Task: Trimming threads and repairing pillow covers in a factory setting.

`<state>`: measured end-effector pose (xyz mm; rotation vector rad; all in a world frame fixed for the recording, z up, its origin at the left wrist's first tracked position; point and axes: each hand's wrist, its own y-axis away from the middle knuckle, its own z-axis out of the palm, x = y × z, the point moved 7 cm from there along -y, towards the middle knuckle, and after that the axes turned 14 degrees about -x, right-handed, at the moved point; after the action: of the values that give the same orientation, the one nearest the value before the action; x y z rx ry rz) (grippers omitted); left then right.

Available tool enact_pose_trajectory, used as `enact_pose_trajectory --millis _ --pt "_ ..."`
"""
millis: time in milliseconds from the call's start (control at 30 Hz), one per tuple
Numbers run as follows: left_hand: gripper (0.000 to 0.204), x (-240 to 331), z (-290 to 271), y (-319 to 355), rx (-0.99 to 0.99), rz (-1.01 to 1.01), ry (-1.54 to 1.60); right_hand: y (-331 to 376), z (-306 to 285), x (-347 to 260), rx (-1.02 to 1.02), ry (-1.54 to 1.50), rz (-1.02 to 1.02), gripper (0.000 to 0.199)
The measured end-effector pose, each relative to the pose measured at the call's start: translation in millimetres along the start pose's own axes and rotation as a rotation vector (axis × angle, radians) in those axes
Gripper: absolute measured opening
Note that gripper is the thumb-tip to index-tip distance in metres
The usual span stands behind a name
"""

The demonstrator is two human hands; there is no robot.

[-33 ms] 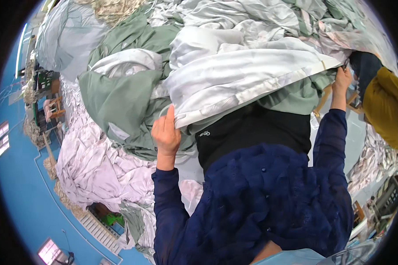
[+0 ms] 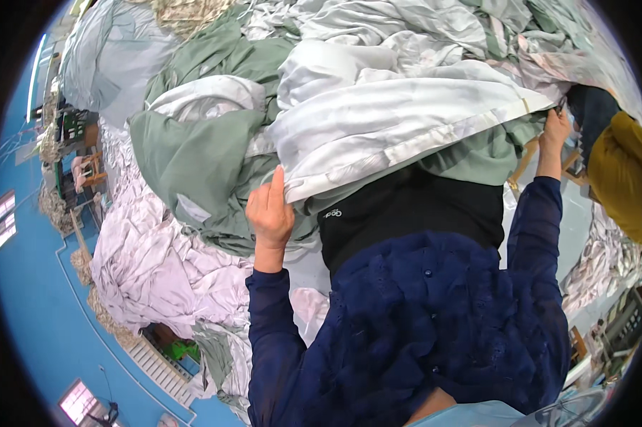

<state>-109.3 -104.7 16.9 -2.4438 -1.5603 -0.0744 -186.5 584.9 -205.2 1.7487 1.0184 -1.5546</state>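
Bright, diffuse light is spread over the white cloth [image 2: 392, 121]; soft shadows are held in the folds of the navy shirt [image 2: 442, 313]. Windows at nine [image 2: 5, 222] and eight o'clock [image 2: 79, 401] are washed out. Straight edges are bowed toward the blackened periphery.

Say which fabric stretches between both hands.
The white fabric: its straight edge spans left hand to right hand; the pinkish fabric at left lies crumpled.
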Motion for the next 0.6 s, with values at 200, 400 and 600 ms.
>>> enact_pose_trajectory --millis 200,400,600 --pt "0.05 10.1 -6.2 -4.9 0.041 0.043 0.08 -12.9 -24.2 31.8 -0.077 0.218 0.204 0.015" --pt "0.045 61.3 -23.7 -18.6 -0.084 -0.104 0.318 74.9 63.3 -138.2 -0.011 0.346 -0.103 0.019" --pt "0.042 119.9 70.8 -19.1 -0.445 -0.551 1.776 189.5 229.9 -235.0 -0.692 0.245 -0.393 0.033"
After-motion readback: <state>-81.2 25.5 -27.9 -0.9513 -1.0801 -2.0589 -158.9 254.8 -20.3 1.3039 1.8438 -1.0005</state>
